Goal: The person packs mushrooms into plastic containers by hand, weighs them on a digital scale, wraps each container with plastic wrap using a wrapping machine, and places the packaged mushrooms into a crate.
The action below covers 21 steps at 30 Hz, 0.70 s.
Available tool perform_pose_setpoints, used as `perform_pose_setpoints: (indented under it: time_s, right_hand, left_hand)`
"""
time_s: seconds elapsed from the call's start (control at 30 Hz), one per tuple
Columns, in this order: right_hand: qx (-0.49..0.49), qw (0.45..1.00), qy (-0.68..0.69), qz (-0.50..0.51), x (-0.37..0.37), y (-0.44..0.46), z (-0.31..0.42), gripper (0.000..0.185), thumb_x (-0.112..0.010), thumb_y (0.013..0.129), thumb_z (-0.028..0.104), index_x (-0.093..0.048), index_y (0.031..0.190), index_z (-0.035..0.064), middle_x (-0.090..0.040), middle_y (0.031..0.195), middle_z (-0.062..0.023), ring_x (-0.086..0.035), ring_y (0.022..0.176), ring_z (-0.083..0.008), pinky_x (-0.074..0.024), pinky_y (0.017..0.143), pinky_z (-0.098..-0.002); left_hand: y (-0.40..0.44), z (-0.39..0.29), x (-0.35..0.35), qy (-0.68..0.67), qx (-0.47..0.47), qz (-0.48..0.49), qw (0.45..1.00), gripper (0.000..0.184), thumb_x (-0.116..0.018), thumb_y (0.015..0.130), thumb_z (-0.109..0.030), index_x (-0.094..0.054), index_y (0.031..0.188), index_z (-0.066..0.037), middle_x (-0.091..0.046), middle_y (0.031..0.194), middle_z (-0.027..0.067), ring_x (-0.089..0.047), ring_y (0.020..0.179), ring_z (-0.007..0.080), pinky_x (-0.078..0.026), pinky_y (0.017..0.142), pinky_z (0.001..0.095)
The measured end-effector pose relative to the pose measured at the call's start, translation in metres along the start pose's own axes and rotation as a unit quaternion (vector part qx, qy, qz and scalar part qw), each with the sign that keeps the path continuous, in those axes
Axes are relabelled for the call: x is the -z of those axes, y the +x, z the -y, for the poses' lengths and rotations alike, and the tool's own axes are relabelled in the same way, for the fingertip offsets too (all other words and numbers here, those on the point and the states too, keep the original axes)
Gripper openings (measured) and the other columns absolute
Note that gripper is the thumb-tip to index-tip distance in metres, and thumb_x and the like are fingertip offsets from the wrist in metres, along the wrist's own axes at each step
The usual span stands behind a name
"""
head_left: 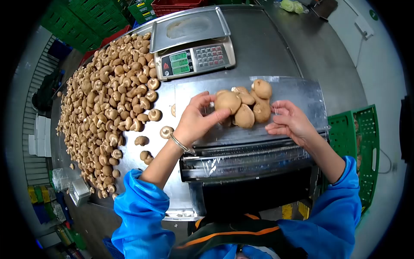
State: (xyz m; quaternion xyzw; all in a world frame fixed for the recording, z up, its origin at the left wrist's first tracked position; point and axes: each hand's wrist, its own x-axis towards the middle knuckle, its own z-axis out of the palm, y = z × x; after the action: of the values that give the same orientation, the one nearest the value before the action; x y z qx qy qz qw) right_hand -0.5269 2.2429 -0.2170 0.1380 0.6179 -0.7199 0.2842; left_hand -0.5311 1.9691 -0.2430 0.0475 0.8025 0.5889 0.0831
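The left grip (196, 123) closes on the left end of a cluster of mushrooms (244, 116), its thumb against a broad brown cap and its fingers behind that cap. The right grip (295, 123) is at the cluster's right end, fingers loosely curled with the thumb below them; whether it grasps anything cannot be told. The cluster lies between the two, over a smooth metal plate (297, 93), caps mostly facing up. A bangle (180, 143) circles the left wrist, and both forearms come out of blue sleeves (144, 203). Just in front of the plate, on the person's side, runs a roller unit (250, 162) with shiny film on it. To the left, a few loose mushrooms (166, 132) dot the metal table (129, 172), and beyond them spreads a large mushroom pile (103, 103). Past the plate stands a scale (196, 58) with green lit displays, a keypad and a metal pan (189, 28). A green crate (368, 168) is at the right; more green crates (90, 21) are stacked at the far left, near a red crate (177, 6).
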Motion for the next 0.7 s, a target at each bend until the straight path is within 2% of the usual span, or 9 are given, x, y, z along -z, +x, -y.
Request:
perform_pose_setpoints:
  time_s: [0.07,0.1,0.13,0.2,0.27,0.3,0.43,0.57,0.7]
  right_hand:
    - [-0.016,1.000,-0.015,0.004,0.001,-0.007,-0.003,0.045,-0.047,0.082,-0.001,-0.028,0.123,-0.0023,-0.036,0.122,-0.0200,-0.063,0.076,-0.0243,-0.0560,0.065,-0.0307]
    - [0.009,0.995,-0.101,-0.023,0.000,-0.014,-0.001,0.055,-0.054,0.082,0.011,-0.025,0.128,-0.0008,-0.032,0.127,-0.0222,-0.057,0.093,-0.0298,-0.0513,0.078,-0.0383]
    - [0.138,0.955,-0.255,-0.059,-0.001,-0.019,-0.002,0.061,-0.057,0.080,0.017,-0.025,0.129,0.0002,-0.031,0.128,-0.0228,-0.052,0.100,-0.0319,-0.0462,0.084,-0.0411]
    - [0.373,0.752,-0.531,-0.113,-0.009,-0.024,-0.001,0.072,-0.063,0.077,0.030,-0.024,0.131,0.0022,-0.028,0.131,-0.0241,-0.041,0.114,-0.0361,-0.0361,0.095,-0.0469]
    - [0.441,0.636,-0.624,-0.108,-0.031,-0.020,0.009,0.087,-0.065,0.070,0.045,-0.023,0.134,0.0057,-0.026,0.132,-0.0242,-0.027,0.123,-0.0383,-0.0212,0.103,-0.0482]
    - [0.483,0.616,-0.614,-0.102,-0.037,-0.006,0.008,0.080,-0.067,0.068,0.038,-0.030,0.131,0.0050,-0.027,0.134,-0.0214,-0.029,0.122,-0.0386,-0.0240,0.102,-0.0456]
    - [0.482,0.617,-0.621,-0.026,-0.025,0.021,-0.006,0.065,-0.060,0.070,0.044,-0.046,0.122,0.0071,-0.042,0.122,-0.0199,-0.031,0.118,-0.0380,-0.0234,0.100,-0.0482]
    - [0.397,0.661,-0.636,-0.027,-0.013,-0.010,0.001,0.064,-0.059,0.072,0.044,-0.044,0.124,0.0100,-0.041,0.124,-0.0196,-0.032,0.118,-0.0373,-0.0248,0.099,-0.0476]
    - [0.425,0.638,-0.638,-0.071,-0.005,0.000,-0.016,0.066,-0.056,0.076,0.046,-0.038,0.129,0.0104,-0.032,0.130,-0.0229,-0.027,0.122,-0.0380,-0.0209,0.101,-0.0474]
  left_hand:
    - [-0.008,-0.007,-0.002,-0.034,0.018,-0.053,0.998,0.059,-0.073,0.069,-0.036,-0.053,0.111,0.000,-0.038,0.127,0.0205,-0.050,0.101,0.0236,-0.043,0.085,0.0327]
    - [-0.014,-0.012,-0.003,0.065,-0.031,-0.074,0.995,0.062,-0.072,0.070,-0.035,-0.049,0.116,0.000,-0.039,0.127,0.0206,-0.048,0.104,0.0277,-0.042,0.088,0.0368]
    - [-0.016,-0.011,-0.004,0.124,-0.070,-0.080,0.987,0.063,-0.072,0.071,-0.033,-0.048,0.118,0.000,-0.039,0.127,0.0207,-0.047,0.106,0.0295,-0.041,0.089,0.0380]
    - [-0.020,-0.005,-0.006,0.234,-0.142,-0.100,0.956,0.063,-0.071,0.071,-0.031,-0.045,0.120,0.000,-0.039,0.128,0.0209,-0.044,0.109,0.0331,-0.040,0.090,0.0406]
    - [-0.026,-0.008,-0.008,0.306,-0.139,-0.051,0.940,0.071,-0.067,0.072,-0.038,-0.039,0.125,0.000,-0.034,0.131,0.0221,-0.036,0.116,0.0381,-0.035,0.094,0.0451]
    - [-0.028,-0.005,-0.015,0.337,-0.135,-0.035,0.931,0.074,-0.066,0.072,-0.042,-0.038,0.126,0.001,-0.033,0.132,0.0223,-0.035,0.117,0.0385,-0.034,0.095,0.0456]
    - [-0.023,0.000,-0.041,0.371,-0.138,0.002,0.918,0.091,-0.063,0.071,-0.049,-0.021,0.133,0.002,-0.023,0.138,0.0224,-0.027,0.123,0.0406,-0.030,0.095,0.0491]
    - [-0.021,-0.012,-0.059,0.285,-0.215,-0.061,0.932,0.097,-0.068,0.069,-0.047,-0.015,0.136,-0.002,-0.027,0.136,0.0222,-0.028,0.122,0.0422,-0.026,0.100,0.0467]
    - [-0.020,-0.005,-0.066,0.349,-0.203,0.002,0.915,0.104,-0.071,0.063,-0.048,-0.011,0.137,-0.007,-0.029,0.136,0.0168,-0.026,0.122,0.0458,-0.031,0.094,0.0512]
